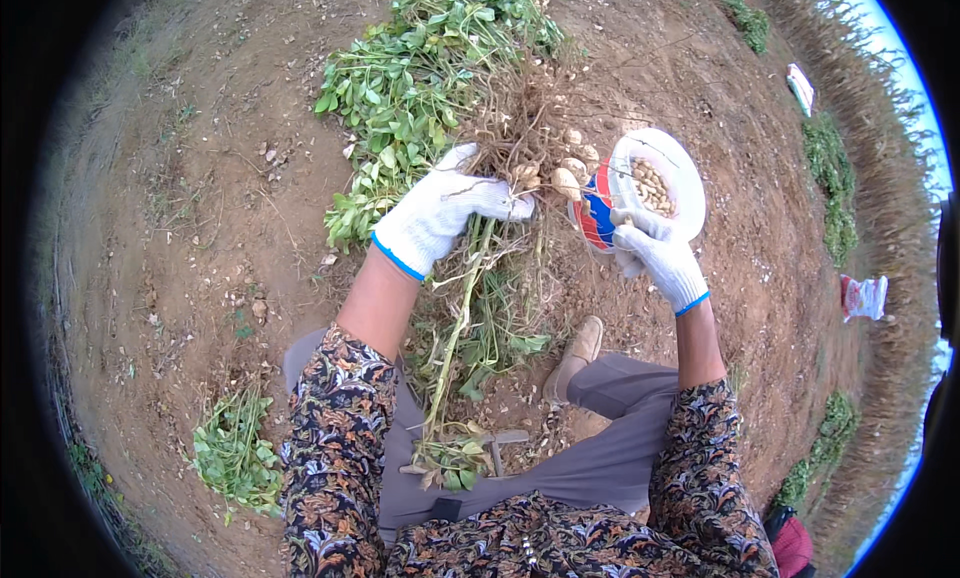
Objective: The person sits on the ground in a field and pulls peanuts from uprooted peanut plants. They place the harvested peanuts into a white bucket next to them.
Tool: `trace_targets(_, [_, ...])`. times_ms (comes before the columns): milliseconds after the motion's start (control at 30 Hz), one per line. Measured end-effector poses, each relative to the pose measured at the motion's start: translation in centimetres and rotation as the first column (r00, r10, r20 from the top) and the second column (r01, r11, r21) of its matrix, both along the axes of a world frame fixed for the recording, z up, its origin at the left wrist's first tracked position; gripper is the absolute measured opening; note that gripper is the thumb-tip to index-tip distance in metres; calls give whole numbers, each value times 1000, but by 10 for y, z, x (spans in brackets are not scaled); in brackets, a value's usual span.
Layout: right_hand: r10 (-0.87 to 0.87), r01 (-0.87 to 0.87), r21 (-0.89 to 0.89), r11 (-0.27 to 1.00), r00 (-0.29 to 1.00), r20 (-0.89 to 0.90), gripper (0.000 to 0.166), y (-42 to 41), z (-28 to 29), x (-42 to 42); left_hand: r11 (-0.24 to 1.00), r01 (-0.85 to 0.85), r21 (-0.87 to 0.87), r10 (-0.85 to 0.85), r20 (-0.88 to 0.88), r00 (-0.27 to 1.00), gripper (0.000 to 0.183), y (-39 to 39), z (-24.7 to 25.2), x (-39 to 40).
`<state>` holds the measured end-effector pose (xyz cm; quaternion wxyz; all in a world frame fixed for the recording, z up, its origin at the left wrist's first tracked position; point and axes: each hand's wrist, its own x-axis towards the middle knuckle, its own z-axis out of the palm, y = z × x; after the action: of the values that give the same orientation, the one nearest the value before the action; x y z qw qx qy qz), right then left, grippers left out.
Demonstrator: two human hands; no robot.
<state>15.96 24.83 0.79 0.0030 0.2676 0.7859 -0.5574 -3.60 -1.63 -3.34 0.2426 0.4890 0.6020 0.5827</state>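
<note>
My left hand (457,207), in a white knit glove with a blue cuff, grips a peanut plant just below its tangled brown roots (517,132). Pale peanut pods (574,174) hang on the right side of the root clump. The plant's green stem (463,315) runs down from the glove, its leafy end between my legs. In a matching glove, my right hand (654,248) is curled in front of a white plastic bucket (696,177) with a red and blue print. Whether its bent fingers pinch something is hard to tell. Loose peanuts (651,186) lie inside the bucket.
A large heap of leafy peanut plants (420,75) lies ahead on the brown soil (225,128). A smaller bunch (236,450) lies at lower left. A low stool (496,447) shows between my legs. Sacks (862,299) and green rows border dry crops at right.
</note>
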Motion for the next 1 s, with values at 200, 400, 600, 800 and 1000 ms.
trace_targets(200, [-89,34,-153,988,926,-367,33,-36,86,-3,858,179,482,-514,815,267,41,16,-25,7])
trace_targets(400, [-37,-17,-144,989,931,-363,28,-71,87,-23,914,154,376,-404,880,249,54,23,-31,12])
trace_targets(600, [-41,4,-88,996,902,-430,26,-66,87,-28,939,217,266,-343,708,617,65,43,-70,-6])
trace_targets(800, [23,36,114,993,881,-472,26,-57,80,-25,929,172,328,-369,772,518,57,52,-36,9])
trace_targets(1000, [-7,167,263,950,855,-519,23,-53,42,-38,763,-48,644,-522,572,-633,56,65,-11,9])
